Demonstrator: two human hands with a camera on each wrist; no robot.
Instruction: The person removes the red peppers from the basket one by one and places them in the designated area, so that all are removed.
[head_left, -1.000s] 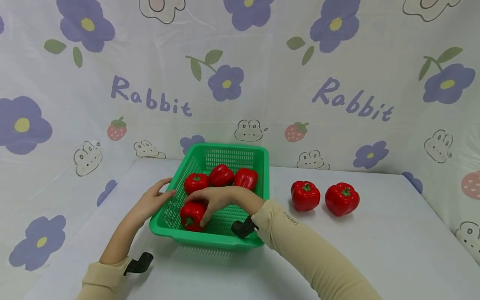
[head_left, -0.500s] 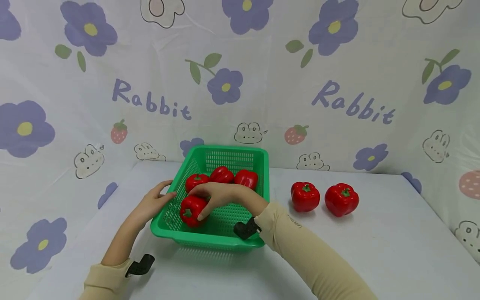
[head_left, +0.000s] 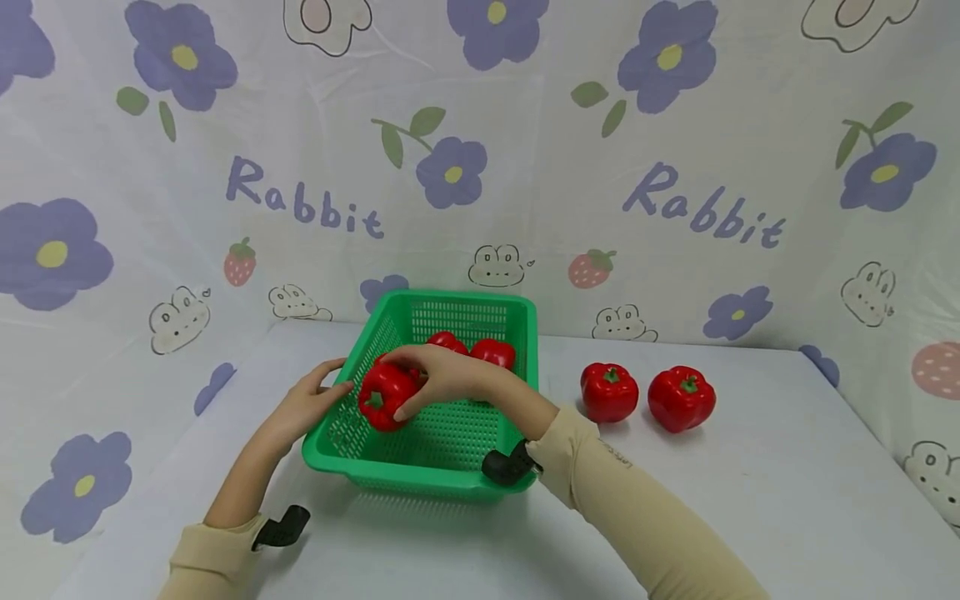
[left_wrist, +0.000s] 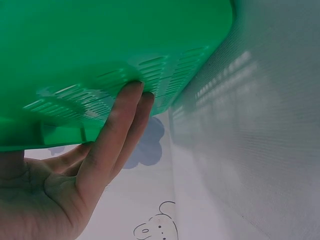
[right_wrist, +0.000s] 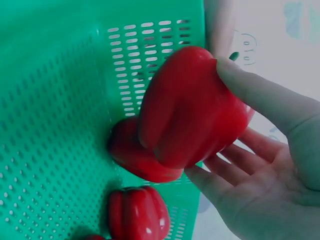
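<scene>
Lifting a red bell pepper (head_left: 384, 397) from the green basket (head_left: 442, 467), right hand (head_left: 438, 379) curled around it, left hand (head_left: 303, 406) flat-fingered steadying the basket wall; next, carrying it clear of the rim.

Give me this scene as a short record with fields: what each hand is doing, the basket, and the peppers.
right hand: grips held pepper above the basket floor
left hand: straight fingers press the green basket on its left outer wall
peppers in basket: two plainly visible at the back in the head view, a third mostly hidden behind the held one
peppers on table: two, right of the basket, apart from it
table: white
</scene>
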